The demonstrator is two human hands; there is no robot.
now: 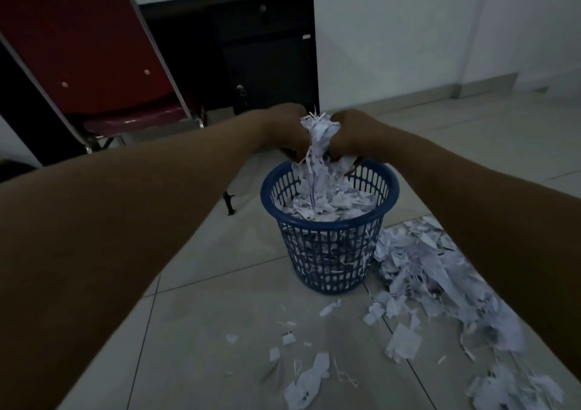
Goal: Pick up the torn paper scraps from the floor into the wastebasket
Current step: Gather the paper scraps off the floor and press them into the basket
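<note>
I am holding a bunch of torn paper [319,136] between my left hand [287,131] and my right hand [353,136], above the blue wastebasket [330,252]. Strips are hanging from the bunch down toward the paper already filling the basket. More scraps [440,290] are lying on the tiled floor [204,315] at my right, touching the basket's side. A red chair [94,63] and a dark desk [267,47] are standing behind.

Blue plastic lattice wastebasket [330,252], torn paper scraps [424,271], glossy floor tiles [220,299]
</note>
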